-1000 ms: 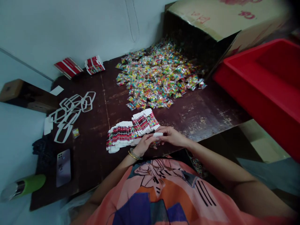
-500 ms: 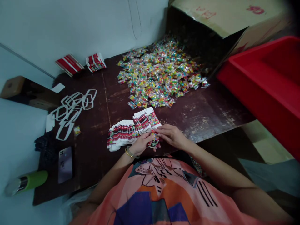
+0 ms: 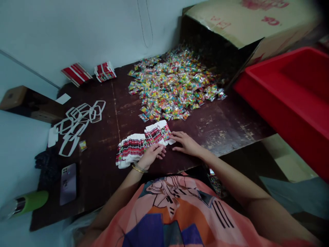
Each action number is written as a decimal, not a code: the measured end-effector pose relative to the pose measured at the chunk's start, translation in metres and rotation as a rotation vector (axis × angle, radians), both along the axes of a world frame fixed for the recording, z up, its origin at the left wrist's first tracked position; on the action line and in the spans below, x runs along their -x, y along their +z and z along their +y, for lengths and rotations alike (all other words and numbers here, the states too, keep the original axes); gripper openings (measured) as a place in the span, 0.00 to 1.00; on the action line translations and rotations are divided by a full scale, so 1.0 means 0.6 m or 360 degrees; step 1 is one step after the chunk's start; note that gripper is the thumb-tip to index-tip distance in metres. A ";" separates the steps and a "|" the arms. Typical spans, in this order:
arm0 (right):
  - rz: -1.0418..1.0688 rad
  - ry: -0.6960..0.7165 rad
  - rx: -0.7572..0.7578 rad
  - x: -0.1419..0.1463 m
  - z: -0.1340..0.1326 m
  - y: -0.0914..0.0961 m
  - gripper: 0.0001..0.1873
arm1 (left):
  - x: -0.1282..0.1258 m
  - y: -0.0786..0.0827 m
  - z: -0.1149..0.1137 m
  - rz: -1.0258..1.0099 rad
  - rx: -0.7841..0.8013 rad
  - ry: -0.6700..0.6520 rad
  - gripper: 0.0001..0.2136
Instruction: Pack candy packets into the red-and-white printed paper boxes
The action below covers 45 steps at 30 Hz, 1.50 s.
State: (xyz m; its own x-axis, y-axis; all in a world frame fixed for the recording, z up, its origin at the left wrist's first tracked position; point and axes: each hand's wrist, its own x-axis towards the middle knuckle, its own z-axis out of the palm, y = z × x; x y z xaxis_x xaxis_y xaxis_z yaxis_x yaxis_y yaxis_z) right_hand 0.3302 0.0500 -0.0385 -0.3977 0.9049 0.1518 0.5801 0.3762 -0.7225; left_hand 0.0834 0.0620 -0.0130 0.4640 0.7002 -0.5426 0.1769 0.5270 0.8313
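"Left hand (image 3: 151, 156) and right hand (image 3: 187, 144) have drawn apart; a second ago they held one small printed carton between them, and now it's gone."

"What's biggest around them?"

"That scuffed brown table (image 3: 216, 128), then the cardboard box (image 3: 246, 22) at the far right, and the red plastic tray (image 3: 280, 106) nearer. After those, the heap of candy packets (image 3: 172, 85) beyond the hands."

"And the row of overlapping cartons (image 3: 132, 148)?"

"Just ahead and mostly left of the right hand, whose fingers are spread, tips at the row's right end. The left hand curls loosely over its near edge; I can't tell whether it pinches anything."

"Smaller still?"

"Purple phone (image 3: 68, 184), well left, then a lone candy packet (image 3: 83, 145)."
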 end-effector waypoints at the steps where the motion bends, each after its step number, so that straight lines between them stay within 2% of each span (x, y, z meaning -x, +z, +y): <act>1: -0.0027 -0.0005 -0.0075 0.014 0.012 -0.014 0.16 | 0.004 0.000 -0.001 0.0002 0.0040 -0.0037 0.17; 4: 0.0055 -0.0077 -0.0201 0.041 0.009 -0.025 0.12 | 0.009 0.001 -0.008 -0.0113 0.0223 -0.0048 0.18; 6: 0.0174 -0.0070 -0.0241 0.050 -0.021 -0.009 0.13 | 0.004 0.000 -0.012 -0.0344 0.0366 0.0067 0.20; 8: 0.0225 0.0098 -0.0222 0.057 -0.055 0.013 0.12 | -0.008 -0.003 -0.015 -0.0544 0.0444 0.0207 0.20; 10: 0.0222 0.0189 -0.0190 0.063 -0.074 0.030 0.13 | -0.026 -0.006 -0.020 -0.0575 0.0450 0.0287 0.18; 11: 0.0213 0.0126 -0.0191 0.066 -0.076 0.035 0.14 | -0.035 -0.006 -0.023 -0.0542 0.0451 0.0285 0.16; 14: 0.0225 -0.0154 -0.0216 0.074 -0.062 0.035 0.16 | -0.057 -0.004 -0.036 -0.0424 0.0487 0.0132 0.11; 17: 0.0381 -0.0191 -0.0127 0.081 -0.052 0.033 0.09 | -0.069 0.003 -0.048 -0.0356 0.0503 0.0046 0.09; 19: 0.0505 -0.0210 0.0016 0.079 -0.052 0.038 0.05 | -0.071 0.009 -0.052 -0.0345 0.0489 0.0014 0.09; 21: 0.0542 -0.0104 0.0227 0.069 -0.050 0.047 0.06 | -0.069 0.017 -0.051 -0.0351 0.0477 -0.0086 0.08; 23: 0.0545 0.0157 0.0493 0.050 -0.041 0.059 0.09 | -0.064 0.026 -0.047 -0.0432 0.0448 -0.0297 0.09; 25: 0.0579 0.0412 0.0710 0.031 -0.030 0.070 0.12 | -0.059 0.031 -0.040 -0.0484 0.0309 -0.0482 0.11; 27: 0.0654 0.0446 0.0782 0.023 -0.024 0.076 0.12 | -0.057 0.027 -0.034 -0.0345 0.0056 -0.0433 0.14; 28: 0.0697 0.0366 0.0778 0.024 -0.025 0.077 0.12 | -0.057 0.021 -0.032 -0.0226 -0.0066 -0.0320 0.15; 30: 0.0829 0.0066 0.0759 0.036 -0.036 0.074 0.11 | -0.061 0.007 -0.033 -0.0033 -0.0241 -0.0093 0.17; 33: 0.1037 -0.0316 0.0777 0.058 -0.059 0.064 0.14 | -0.064 -0.006 -0.044 0.0010 -0.0447 0.0081 0.15; 36: 0.1313 -0.0441 0.0958 0.064 -0.075 0.052 0.15 | -0.058 -0.003 -0.061 -0.0045 -0.0635 0.0250 0.20; 38: 0.1573 -0.0413 0.1272 0.059 -0.079 0.042 0.15 | -0.051 0.001 -0.072 -0.0022 -0.0722 0.0218 0.23; 41: 0.1838 -0.0287 0.1772 0.048 -0.080 0.030 0.16 | -0.041 0.002 -0.084 0.0110 -0.0827 -0.0009 0.20; 43: 0.1897 -0.0204 0.1909 0.043 -0.080 0.026 0.16 | -0.035 0.001 -0.088 0.0163 -0.0854 -0.0124 0.17; 45: 0.1909 -0.0172 0.1909 0.043 -0.082 0.026 0.14 | -0.031 0.002 -0.090 0.0236 -0.0887 -0.0196 0.16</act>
